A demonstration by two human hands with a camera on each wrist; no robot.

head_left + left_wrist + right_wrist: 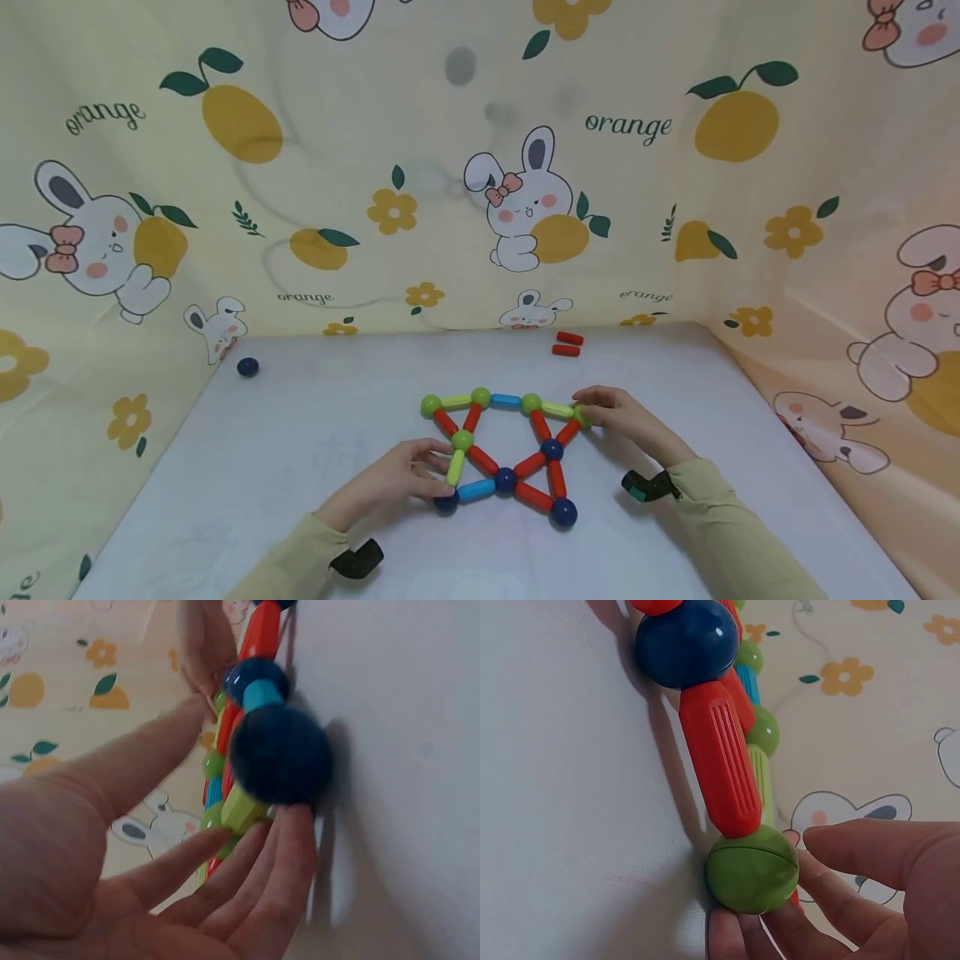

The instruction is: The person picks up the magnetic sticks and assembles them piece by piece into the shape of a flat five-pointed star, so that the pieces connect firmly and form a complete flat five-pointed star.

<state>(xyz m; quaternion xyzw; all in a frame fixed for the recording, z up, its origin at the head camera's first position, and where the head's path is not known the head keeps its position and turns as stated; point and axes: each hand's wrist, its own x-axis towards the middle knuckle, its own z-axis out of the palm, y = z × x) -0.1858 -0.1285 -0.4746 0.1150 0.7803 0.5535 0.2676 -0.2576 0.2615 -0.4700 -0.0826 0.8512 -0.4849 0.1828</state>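
A flat figure of balls and short sticks lies on the white table, with green balls along its far side and navy balls nearer. Red, lime and blue sticks link them. At its near left corner, my left hand touches a navy ball with its fingertips, thumb spread away from it. Beyond that ball runs a lime stick. Over at the far right corner, my right hand has its fingertips against a green ball, with the thumb beside it. A red stick joins this ball to a navy one.
Two loose red sticks lie near the table's back edge. A single navy ball sits at the far left. Behind and along both sides hangs a cream cloth printed with rabbits and oranges.
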